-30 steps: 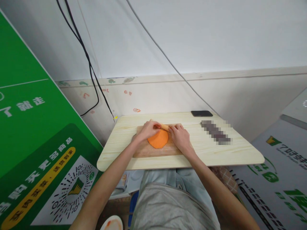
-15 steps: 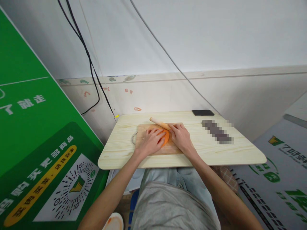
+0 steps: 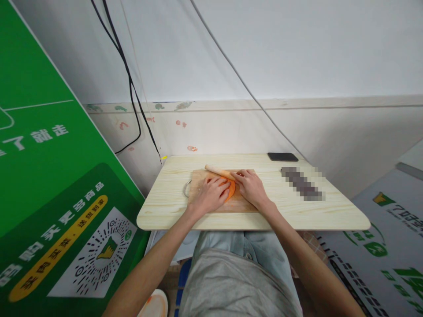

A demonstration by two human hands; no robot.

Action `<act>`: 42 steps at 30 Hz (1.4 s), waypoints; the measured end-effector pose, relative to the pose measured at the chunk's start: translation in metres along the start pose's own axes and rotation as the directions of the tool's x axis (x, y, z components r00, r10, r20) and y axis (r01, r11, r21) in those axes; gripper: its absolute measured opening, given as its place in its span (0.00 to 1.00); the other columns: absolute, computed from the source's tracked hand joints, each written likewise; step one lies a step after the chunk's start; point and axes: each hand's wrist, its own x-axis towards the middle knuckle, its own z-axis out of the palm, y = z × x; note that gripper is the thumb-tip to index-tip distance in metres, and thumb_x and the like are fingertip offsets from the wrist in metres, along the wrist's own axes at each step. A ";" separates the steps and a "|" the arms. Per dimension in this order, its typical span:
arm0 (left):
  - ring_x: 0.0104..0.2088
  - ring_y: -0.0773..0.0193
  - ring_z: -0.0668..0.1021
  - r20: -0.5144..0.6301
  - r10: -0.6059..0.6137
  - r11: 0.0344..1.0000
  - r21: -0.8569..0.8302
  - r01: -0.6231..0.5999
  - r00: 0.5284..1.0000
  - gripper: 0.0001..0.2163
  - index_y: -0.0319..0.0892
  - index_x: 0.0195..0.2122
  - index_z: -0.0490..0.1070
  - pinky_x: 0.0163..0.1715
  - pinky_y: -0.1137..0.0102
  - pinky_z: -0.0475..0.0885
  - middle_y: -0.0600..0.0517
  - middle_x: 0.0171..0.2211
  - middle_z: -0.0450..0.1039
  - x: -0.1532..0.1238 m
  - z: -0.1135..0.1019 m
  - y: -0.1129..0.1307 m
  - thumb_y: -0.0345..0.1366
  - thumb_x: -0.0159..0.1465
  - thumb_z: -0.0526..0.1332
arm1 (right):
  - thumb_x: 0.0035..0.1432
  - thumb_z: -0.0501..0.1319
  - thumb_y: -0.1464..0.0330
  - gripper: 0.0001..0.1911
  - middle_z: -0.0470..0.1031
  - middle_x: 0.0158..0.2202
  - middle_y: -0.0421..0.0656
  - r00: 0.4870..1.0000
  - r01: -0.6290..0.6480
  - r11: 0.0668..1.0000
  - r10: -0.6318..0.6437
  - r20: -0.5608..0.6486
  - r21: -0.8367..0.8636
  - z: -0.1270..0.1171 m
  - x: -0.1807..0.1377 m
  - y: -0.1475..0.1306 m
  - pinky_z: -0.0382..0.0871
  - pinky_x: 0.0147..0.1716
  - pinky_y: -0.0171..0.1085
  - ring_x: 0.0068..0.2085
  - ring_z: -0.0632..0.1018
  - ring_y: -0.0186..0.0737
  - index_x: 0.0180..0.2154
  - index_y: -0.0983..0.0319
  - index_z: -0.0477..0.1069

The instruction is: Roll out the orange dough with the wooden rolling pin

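Observation:
A flat orange piece of dough [image 3: 232,190] lies on a wooden cutting board [image 3: 243,203] with a metal loop handle at its left. My left hand [image 3: 211,192] rests over the dough, its fingers stretched across it and covering much of it. Closed on the near end of a thin wooden rolling pin [image 3: 218,171] is my right hand [image 3: 248,186]. The pin slants across the far side of the board, touching or just above the dough's far edge; contact is unclear. Its far end points left, past the board's back edge, and its near end is hidden by my fingers.
The board sits on a pale wood-grain table [image 3: 165,198] set against the wall. A black phone [image 3: 283,157] lies at the back right, with a blurred-out dark item [image 3: 303,183] nearer. Green panel [image 3: 29,145] stands left; cables hang down the wall.
The rolling pin has turned slightly, lying flatter across the board's far side. My right hand has shifted a little with it, while my left hand stays over the dough. The view has moved slightly.

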 end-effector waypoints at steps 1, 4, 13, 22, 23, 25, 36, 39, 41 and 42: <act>0.63 0.52 0.77 0.000 -0.003 1.000 -0.007 0.003 1.000 0.16 0.48 0.59 0.81 0.65 0.53 0.67 0.48 0.61 0.81 0.000 0.000 0.000 0.36 0.78 0.56 | 0.75 0.56 0.73 0.24 0.81 0.59 0.50 1.000 0.010 1.000 -0.010 0.017 0.010 -0.002 0.002 0.002 0.66 0.58 0.43 0.57 0.76 0.50 0.67 0.57 0.76; 0.64 0.52 0.77 0.002 -0.014 0.999 -0.031 0.014 1.000 0.16 0.48 0.60 0.81 0.66 0.54 0.66 0.47 0.62 0.81 0.000 0.001 -0.001 0.36 0.78 0.56 | 0.76 0.55 0.73 0.24 0.81 0.59 0.50 0.996 0.046 0.998 -0.049 0.078 0.038 -0.008 0.010 0.011 0.67 0.57 0.42 0.54 0.77 0.48 0.67 0.59 0.76; 0.65 0.52 0.76 0.022 -0.036 0.997 -0.061 0.038 0.999 0.17 0.49 0.63 0.79 0.67 0.53 0.65 0.47 0.63 0.80 0.000 0.000 -0.002 0.37 0.78 0.55 | 0.76 0.54 0.73 0.24 0.81 0.58 0.51 0.985 0.147 0.971 -0.161 0.059 0.191 -0.005 0.021 0.030 0.68 0.58 0.42 0.54 0.76 0.47 0.66 0.60 0.77; 0.64 0.51 0.76 0.030 -0.016 1.000 -0.014 0.016 0.999 0.15 0.48 0.56 0.82 0.65 0.53 0.66 0.48 0.63 0.80 0.001 -0.001 -0.001 0.36 0.78 0.56 | 0.75 0.57 0.70 0.20 0.83 0.53 0.50 0.998 -0.029 0.999 0.027 0.063 0.029 -0.010 0.004 -0.003 0.66 0.54 0.39 0.54 0.79 0.49 0.61 0.59 0.81; 0.64 0.51 0.75 0.029 -0.012 1.000 -0.012 0.013 1.000 0.15 0.48 0.56 0.82 0.65 0.53 0.66 0.48 0.63 0.80 0.001 -0.001 -0.001 0.36 0.78 0.56 | 0.76 0.57 0.70 0.19 0.83 0.51 0.50 0.997 -0.041 0.999 0.040 0.060 0.020 -0.011 0.004 -0.006 0.66 0.53 0.39 0.53 0.79 0.49 0.60 0.59 0.82; 0.64 0.51 0.76 0.026 -0.008 1.000 -0.013 0.008 1.000 0.14 0.48 0.55 0.82 0.64 0.53 0.66 0.48 0.63 0.80 0.001 0.000 -0.001 0.36 0.78 0.57 | 0.76 0.56 0.69 0.19 0.84 0.49 0.50 0.996 -0.071 0.997 0.070 0.060 0.003 -0.013 0.003 -0.013 0.67 0.50 0.39 0.51 0.80 0.48 0.58 0.60 0.82; 0.62 0.52 0.77 0.003 -0.017 0.999 -0.043 0.017 1.000 0.13 0.48 0.53 0.82 0.63 0.53 0.66 0.48 0.59 0.81 0.001 -0.001 -0.001 0.37 0.78 0.56 | 0.73 0.54 0.76 0.20 0.82 0.52 0.56 0.974 -0.211 0.970 0.220 0.062 -0.123 -0.007 0.001 -0.043 0.69 0.45 0.41 0.50 0.80 0.51 0.59 0.65 0.78; 0.61 0.53 0.78 -0.002 -0.020 0.998 -0.051 0.020 1.000 0.13 0.48 0.53 0.82 0.63 0.53 0.66 0.48 0.59 0.81 0.000 -0.001 0.000 0.36 0.78 0.57 | 0.74 0.54 0.76 0.21 0.81 0.54 0.55 0.985 -0.152 0.982 0.160 0.067 -0.113 -0.006 -0.001 -0.036 0.68 0.48 0.42 0.52 0.78 0.51 0.62 0.65 0.76; 0.61 0.52 0.77 0.000 -0.023 0.998 -0.052 0.023 1.000 0.13 0.48 0.52 0.83 0.64 0.53 0.66 0.48 0.59 0.81 0.000 0.000 -0.001 0.35 0.77 0.57 | 0.74 0.54 0.76 0.22 0.80 0.54 0.56 0.987 -0.140 0.982 0.149 0.066 -0.128 -0.004 -0.003 -0.036 0.67 0.49 0.43 0.54 0.77 0.53 0.63 0.65 0.74; 0.61 0.52 0.77 0.003 -0.025 0.998 -0.051 0.025 1.000 0.13 0.48 0.52 0.83 0.64 0.53 0.66 0.48 0.59 0.81 0.001 0.001 -0.001 0.35 0.77 0.58 | 0.74 0.54 0.75 0.22 0.80 0.54 0.57 0.987 -0.141 0.980 0.151 0.061 -0.139 -0.003 -0.004 -0.038 0.67 0.48 0.43 0.54 0.76 0.53 0.64 0.65 0.74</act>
